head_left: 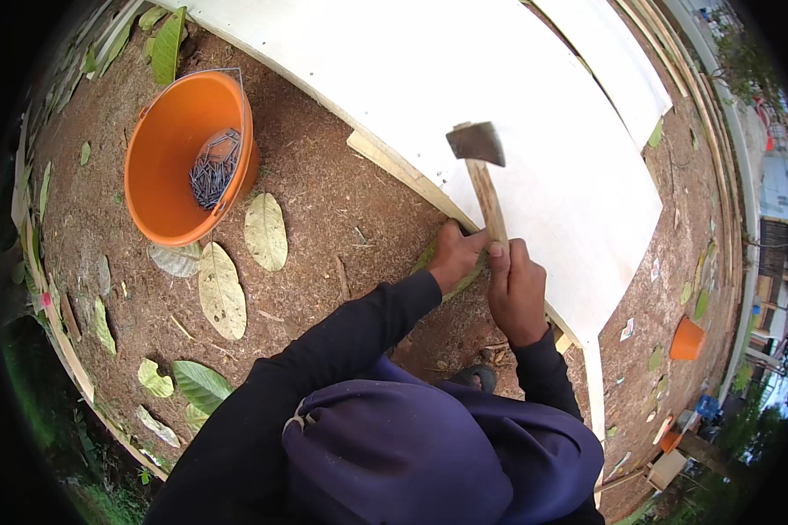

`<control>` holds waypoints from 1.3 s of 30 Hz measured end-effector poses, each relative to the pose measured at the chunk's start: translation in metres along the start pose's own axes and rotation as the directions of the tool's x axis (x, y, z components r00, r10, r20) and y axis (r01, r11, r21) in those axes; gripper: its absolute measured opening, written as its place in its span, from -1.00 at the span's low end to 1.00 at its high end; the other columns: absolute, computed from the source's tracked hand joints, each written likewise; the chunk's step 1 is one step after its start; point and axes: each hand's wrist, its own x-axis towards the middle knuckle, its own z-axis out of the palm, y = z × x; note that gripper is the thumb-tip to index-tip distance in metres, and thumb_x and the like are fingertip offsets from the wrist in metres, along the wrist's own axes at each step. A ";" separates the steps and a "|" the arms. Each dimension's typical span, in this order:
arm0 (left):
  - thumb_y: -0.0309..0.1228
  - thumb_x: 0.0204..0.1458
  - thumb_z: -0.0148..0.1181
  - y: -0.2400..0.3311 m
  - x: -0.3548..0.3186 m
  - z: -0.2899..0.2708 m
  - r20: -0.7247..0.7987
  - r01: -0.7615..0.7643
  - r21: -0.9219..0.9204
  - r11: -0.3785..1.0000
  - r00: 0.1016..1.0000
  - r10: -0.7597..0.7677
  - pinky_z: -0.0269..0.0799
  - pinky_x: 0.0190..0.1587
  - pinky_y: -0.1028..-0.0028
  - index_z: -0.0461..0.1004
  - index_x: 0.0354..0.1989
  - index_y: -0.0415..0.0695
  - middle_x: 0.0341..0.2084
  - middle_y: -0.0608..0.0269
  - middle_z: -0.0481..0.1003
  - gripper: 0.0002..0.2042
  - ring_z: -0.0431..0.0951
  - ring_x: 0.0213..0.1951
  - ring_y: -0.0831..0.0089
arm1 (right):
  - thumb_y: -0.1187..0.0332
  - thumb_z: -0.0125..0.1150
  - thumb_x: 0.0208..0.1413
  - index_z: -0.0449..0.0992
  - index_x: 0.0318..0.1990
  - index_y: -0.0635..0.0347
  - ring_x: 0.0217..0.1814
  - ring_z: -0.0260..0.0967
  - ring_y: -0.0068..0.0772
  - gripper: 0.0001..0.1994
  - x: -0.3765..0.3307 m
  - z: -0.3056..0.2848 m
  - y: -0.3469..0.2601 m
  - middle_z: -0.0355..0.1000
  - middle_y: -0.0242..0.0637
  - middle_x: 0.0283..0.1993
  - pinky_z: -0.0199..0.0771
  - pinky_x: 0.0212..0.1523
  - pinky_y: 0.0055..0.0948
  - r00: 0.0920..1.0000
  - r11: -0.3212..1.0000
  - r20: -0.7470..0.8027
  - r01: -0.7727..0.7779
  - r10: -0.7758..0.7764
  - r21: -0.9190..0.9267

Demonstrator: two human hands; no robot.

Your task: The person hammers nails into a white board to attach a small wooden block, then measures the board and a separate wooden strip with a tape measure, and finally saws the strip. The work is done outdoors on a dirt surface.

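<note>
My right hand (518, 296) is wrapped round the wooden handle of a hatchet (477, 144). Its dark metal head is raised above a large white board (394, 83). Right beside it, my left hand (453, 255) is at the board's near edge, by a wooden batten (403, 171) running under it. The left fingers are bent closed and partly hidden, so what they pinch cannot be made out. Small dark nail heads dot the board. To the left, an orange bucket (159, 157) on the ground holds a heap of nails (214, 171).
Large fallen leaves (221, 293) lie on the brown soil around the bucket. A second white panel (613, 52) adjoins the board at the far right. Another orange bucket (687, 339) stands at right, near long timber strips (705, 131). My sandalled foot (474, 378) is below the board.
</note>
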 end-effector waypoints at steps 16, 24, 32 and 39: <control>-0.30 0.10 0.46 -0.040 -0.004 -0.013 -0.004 -0.016 -0.147 0.989 1.000 0.015 0.53 -0.14 0.35 0.59 -0.14 -0.40 -0.22 0.08 0.64 -0.64 0.61 -0.20 0.40 | 0.16 -0.05 0.48 0.34 -0.24 0.31 -0.56 0.43 0.15 -0.65 -0.008 -0.017 -0.036 0.38 0.03 -0.58 0.36 -0.56 -0.14 0.988 0.969 -0.154 0.028 0.010 0.244; -0.31 0.10 0.46 -0.043 -0.005 -0.008 0.080 0.079 -0.185 0.980 0.995 -0.065 0.52 -0.17 0.39 0.60 -0.17 -0.39 -0.27 0.13 0.63 -0.66 0.60 -0.25 0.47 | 0.19 -0.02 0.49 0.32 -0.27 0.29 -0.53 0.38 0.28 -0.67 -0.003 0.009 -0.007 0.36 0.10 -0.58 0.31 -0.51 -0.01 0.999 0.996 0.035 0.043 -0.040 -0.074; -0.23 0.08 0.46 -0.068 -0.009 0.000 -0.013 -0.017 -0.025 1.000 1.000 0.017 0.52 -0.16 0.34 0.62 -0.18 -0.31 -0.30 0.17 0.66 -0.65 0.62 -0.24 0.43 | 0.16 -0.08 0.53 0.36 -0.31 0.26 -0.66 0.27 -0.45 -0.62 -0.007 0.005 -0.008 0.29 -0.24 -0.66 0.21 -0.60 -0.36 0.997 0.996 -0.065 -0.028 0.034 0.087; -0.18 0.03 0.49 -0.083 -0.018 0.008 0.078 0.039 -0.058 0.998 0.996 -0.035 0.49 -0.26 0.31 0.58 -0.32 -0.29 -0.42 0.18 0.63 -0.63 0.60 -0.35 0.42 | 0.18 0.01 0.46 0.34 -0.25 0.33 -0.48 0.39 0.34 -0.66 -0.021 0.038 0.015 0.39 0.17 -0.55 0.30 -0.46 0.09 0.987 0.988 0.092 -0.123 0.131 -0.089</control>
